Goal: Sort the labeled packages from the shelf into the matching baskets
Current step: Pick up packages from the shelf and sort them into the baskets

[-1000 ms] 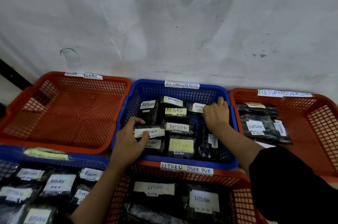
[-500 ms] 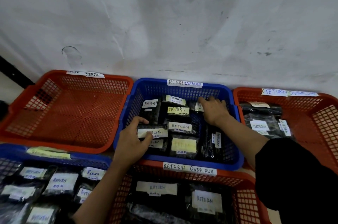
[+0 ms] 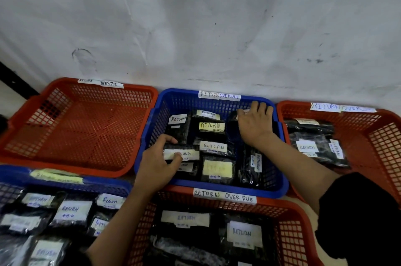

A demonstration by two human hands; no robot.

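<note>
Both hands are working inside the blue basket (image 3: pixel 280 181), the middle one against the wall. The left hand (image 3: pixel 157 162) is keeping its pinch on a package (image 3: pixel 184 153) with a white RETURN label at the basket's near left, thumb on the label and fingers curled over the far edge; the package is lying where it lay a second ago, not lifted. The right hand (image 3: pixel 255 123) is the one shifting: over the last second it has been sliding about the far right corner, and its fingers are now spreading flat over a package there, fingertips at the rim. Whether it is gripping anything, I cannot tell. This looks like arranging packages already dropped in. The orange basket (image 3: pixel 71 135) to the left is holding nothing.
</note>
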